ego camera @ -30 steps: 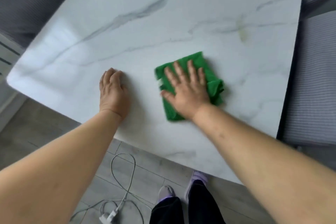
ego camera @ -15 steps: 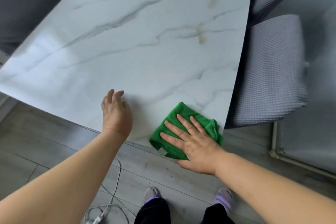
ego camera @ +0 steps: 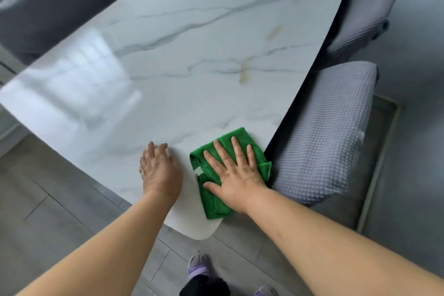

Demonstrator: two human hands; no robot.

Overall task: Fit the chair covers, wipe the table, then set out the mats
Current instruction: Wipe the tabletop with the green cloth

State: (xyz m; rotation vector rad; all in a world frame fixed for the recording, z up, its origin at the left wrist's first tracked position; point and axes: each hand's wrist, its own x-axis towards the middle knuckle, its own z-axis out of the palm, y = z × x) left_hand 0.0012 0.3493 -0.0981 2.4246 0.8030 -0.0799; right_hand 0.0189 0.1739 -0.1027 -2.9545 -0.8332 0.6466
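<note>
A white marble table (ego camera: pixel 182 60) fills the middle of the view, its near corner rounded. A folded green cloth (ego camera: pixel 209 197) lies on that corner, close to the right edge. My right hand (ego camera: pixel 234 173) presses flat on the cloth, fingers spread. My left hand (ego camera: pixel 159 170) rests palm down on the bare tabletop just left of the cloth, holding nothing. Yellowish stains (ego camera: pixel 243 72) mark the marble further back. A chair with a light grey waffle cover (ego camera: pixel 322 134) stands tucked at the table's right side.
A second covered chair (ego camera: pixel 367 9) sits further back on the right. Dark grey chairs (ego camera: pixel 45 9) stand at the far left. Grey floor tiles lie below the table edge, and my slippered feet (ego camera: pixel 199 267) show at the bottom. A metal frame (ego camera: pixel 379 151) lies on the floor at right.
My right hand has slid the green cloth from the near edge onto the table's right corner. My left hand shifted right with it, and the view swung toward the corner.
</note>
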